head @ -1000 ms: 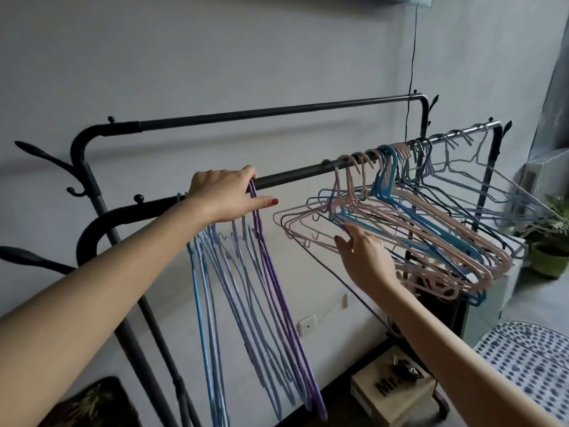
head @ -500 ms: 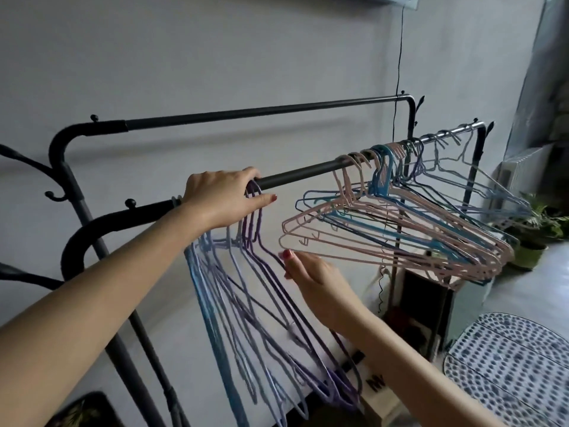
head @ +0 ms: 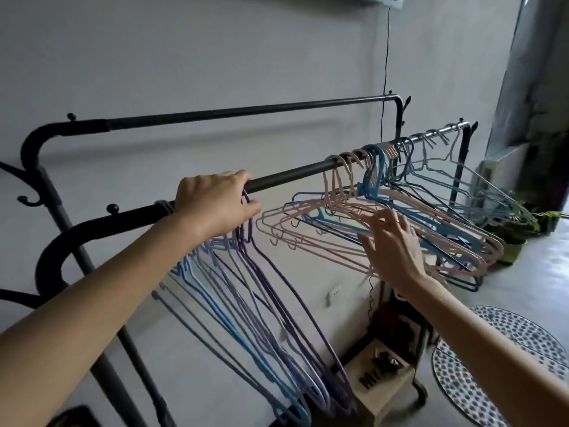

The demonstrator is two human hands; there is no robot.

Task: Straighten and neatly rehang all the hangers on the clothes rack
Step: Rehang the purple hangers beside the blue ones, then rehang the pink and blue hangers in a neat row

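A black clothes rack has a front rail (head: 292,177) and a higher rear rail (head: 246,110). My left hand (head: 215,204) curls over the front rail, on top of the hooks of a bunch of blue and purple hangers (head: 261,288) that hang slanted down to the right. Farther right on the rail, a tangled cluster of pink hangers (head: 323,241) and blue hangers (head: 372,177) sticks out sideways. My right hand (head: 391,241) reaches into that cluster, its spread fingers touching the pink hangers. Several pale wire hangers (head: 446,167) hang at the rail's far end.
Under the rack stands a wooden box (head: 378,380) on a low trolley. A dotted round mat (head: 492,349) lies on the floor at right, with a potted plant (head: 514,251) beyond it. A black cable (head: 385,87) runs down the wall. Coat hooks (head: 27,198) jut out at left.
My right hand has risen from below the purple hangers and moved right into the pink cluster. My left hand stays on the rail. The blue and purple bunch has swung.
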